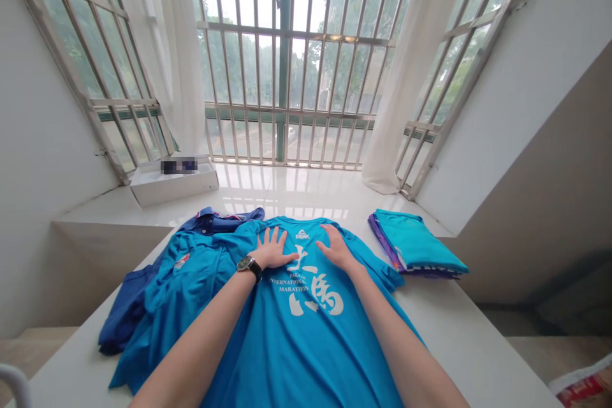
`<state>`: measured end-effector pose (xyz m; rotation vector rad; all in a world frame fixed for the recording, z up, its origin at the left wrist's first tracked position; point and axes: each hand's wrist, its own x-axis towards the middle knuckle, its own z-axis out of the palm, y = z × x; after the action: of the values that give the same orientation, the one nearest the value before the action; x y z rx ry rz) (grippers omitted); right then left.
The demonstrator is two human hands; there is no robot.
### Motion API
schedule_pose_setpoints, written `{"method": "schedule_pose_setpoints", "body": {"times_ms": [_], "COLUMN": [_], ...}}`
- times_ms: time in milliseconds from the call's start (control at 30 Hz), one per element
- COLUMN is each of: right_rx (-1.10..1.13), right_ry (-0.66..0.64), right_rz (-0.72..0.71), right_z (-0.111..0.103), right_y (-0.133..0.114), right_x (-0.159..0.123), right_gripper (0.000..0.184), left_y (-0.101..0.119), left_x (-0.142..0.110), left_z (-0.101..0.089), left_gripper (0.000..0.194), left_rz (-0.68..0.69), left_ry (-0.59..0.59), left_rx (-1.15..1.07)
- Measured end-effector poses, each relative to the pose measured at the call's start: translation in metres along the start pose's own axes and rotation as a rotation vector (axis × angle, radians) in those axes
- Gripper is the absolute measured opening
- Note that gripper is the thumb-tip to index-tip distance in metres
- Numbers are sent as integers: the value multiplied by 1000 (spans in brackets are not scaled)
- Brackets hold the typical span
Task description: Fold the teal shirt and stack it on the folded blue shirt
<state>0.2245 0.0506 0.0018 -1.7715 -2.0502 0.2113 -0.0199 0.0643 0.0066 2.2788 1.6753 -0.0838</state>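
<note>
A blue T-shirt [310, 350] with white printed characters lies spread out in front of me, its collar toward the window. My left hand [275, 250], a black-strapped watch on its wrist, rests flat with fingers spread on the upper left of the print. Near the right shoulder, my right hand [337, 248] is on or just over the fabric, thumb apart from the fingers. Neither hand holds anything. Left of the spread shirt lies another blue shirt [176, 287], rumpled, partly over a dark blue polo shirt [215, 222].
A stack of folded clothes [421, 242], turquoise on top, sits at the right on the white surface [459, 331]. A white box [174, 183] stands at the back left. Behind are a barred window [287, 70] and white curtains [411, 76]. A red-and-white item [588, 389] shows at lower right.
</note>
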Motion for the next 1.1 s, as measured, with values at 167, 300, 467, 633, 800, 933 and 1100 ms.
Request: {"method": "schedule_pose_setpoints", "body": {"times_ms": [167,300,467,633,800,933,1100], "right_rx": [-112,-305,-328,-326,-258,-166,-136], "right_ry": [214,15,-36,-3,91,159,177], "right_rz": [176,316,365,351,392,403,389], "right_z": [-44,-55,-51,-48,-58,-71,-76], "right_y": [45,58,52,50,45,41,39], "right_x": [-25,-44,-48,-48,-48,-48,-50], "right_gripper": [39,37,36,27,23,24,25], "left_y": [3,28,104,163,170,166,172], "left_x": [-6,-11,-5,13,26,32,34], "left_z": [-4,-17,-27,-12,20,30,25], "left_gripper": [107,97,60,31,32,33,37], "left_rz": [9,-37,189,296,311,272,244], "left_ry": [47,57,324,284,375,450,447], "left_rx": [6,95,246,153,109,61,20]}}
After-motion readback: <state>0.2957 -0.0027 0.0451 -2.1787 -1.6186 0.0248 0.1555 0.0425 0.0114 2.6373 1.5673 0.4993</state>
